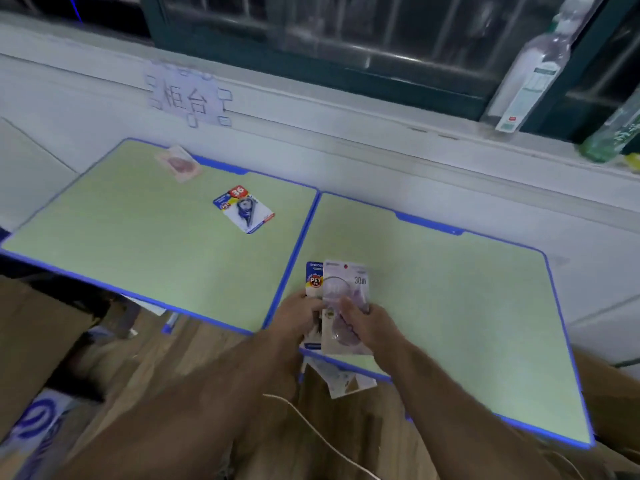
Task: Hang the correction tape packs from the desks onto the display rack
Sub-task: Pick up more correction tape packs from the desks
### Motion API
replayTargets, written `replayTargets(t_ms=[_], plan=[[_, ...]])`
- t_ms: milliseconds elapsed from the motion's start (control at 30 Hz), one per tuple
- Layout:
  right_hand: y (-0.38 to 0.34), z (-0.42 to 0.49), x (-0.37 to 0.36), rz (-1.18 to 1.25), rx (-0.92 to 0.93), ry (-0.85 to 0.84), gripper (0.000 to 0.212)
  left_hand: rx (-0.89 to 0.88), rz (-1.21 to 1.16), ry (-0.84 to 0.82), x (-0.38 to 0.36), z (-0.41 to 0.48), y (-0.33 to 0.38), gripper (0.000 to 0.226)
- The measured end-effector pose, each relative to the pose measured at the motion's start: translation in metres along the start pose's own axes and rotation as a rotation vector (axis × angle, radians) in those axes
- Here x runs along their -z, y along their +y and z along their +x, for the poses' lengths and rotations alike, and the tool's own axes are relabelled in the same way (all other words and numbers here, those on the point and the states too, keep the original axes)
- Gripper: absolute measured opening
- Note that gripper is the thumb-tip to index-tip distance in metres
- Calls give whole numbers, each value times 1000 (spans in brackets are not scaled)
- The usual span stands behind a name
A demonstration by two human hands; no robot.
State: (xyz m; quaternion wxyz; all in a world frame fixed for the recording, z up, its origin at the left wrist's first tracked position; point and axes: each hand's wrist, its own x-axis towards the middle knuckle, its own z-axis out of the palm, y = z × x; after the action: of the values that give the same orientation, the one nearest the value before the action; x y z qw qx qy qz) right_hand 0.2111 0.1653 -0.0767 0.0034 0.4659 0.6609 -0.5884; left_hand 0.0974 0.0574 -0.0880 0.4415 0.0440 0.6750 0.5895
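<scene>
Fingers of the right hand curl over the front of a purple-tinted pack of correction tape and hold it upright. The left hand grips the left side of the same small stack, its fingers wrapped round a blue-and-red pack that stands just behind the purple one and peeks out on its left. Both hands are closed on the two packs, which overlap and touch. They are held over the near left corner of the right desk.

Four packs show plainly: the two in the hands and two lying flat on the left desk. Of those, a second blue-and-red pack lies tilted near the middle, and a pink pack lies at the far edge. A pale card-like thing pokes out below the right desk's near edge; what it is cannot be told.

The purple pack reads "30m". The held blue-and-red one reads "PET", with a brand line too blurred to read. The lying one reads "36" on red, and "PET".

The two desks stand side by side, green tops edged in blue. A paper sign on the wall behind reads "柜台". Two bottles stand on the sill, a clear bottle and a green bottle.
</scene>
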Motion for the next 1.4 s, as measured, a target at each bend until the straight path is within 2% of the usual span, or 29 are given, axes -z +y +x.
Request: replayTargets(t_ms=[133, 267, 367, 467, 533, 667, 733, 800, 933, 1067, 1167, 1300, 1400], plan=[[-53, 13, -62, -61, 129, 33, 32, -48, -125, 4, 64, 0, 23, 21], [-100, 33, -135, -182, 175, 59, 37, -109, -108, -3, 142, 19, 45, 25], [-128, 48, -194, -284, 153, 35, 48, -166, -70, 7, 202, 30, 58, 14], [-151, 60, -239, -349, 192, -19, 63, -206, 1, 5, 254, 41, 65, 27], [-162, 71, -258, -373, 203, -38, 67, -181, -4, 60, 284, 55, 67, 26], [-183, 104, -264, -426, 211, 71, 42, -146, -35, 156, 326, 80, 79, 38], [-195, 123, -257, -496, 193, 118, 35, -132, -61, 221, 344, 94, 84, 30], [-203, 146, -250, -519, 200, 175, 40, -129, -75, 238, 359, 110, 89, 22], [-210, 201, -251, -627, 322, 346, 53, -114, -95, 256, 385, 138, 99, 24], [-210, 245, -259, -727, 143, 263, 89, -111, -139, 304, 413, 167, 112, 35], [-216, 260, -271, -958, 121, 201, 101, -84, -166, 334, 432, 191, 118, 33], [-244, 268, -294, -997, 180, 166, 94, -62, -226, 394, 447, 214, 113, 48], [-264, 286, -311, -711, 227, 143, 72, -74, -308, 427, 453, 230, 116, 51]])
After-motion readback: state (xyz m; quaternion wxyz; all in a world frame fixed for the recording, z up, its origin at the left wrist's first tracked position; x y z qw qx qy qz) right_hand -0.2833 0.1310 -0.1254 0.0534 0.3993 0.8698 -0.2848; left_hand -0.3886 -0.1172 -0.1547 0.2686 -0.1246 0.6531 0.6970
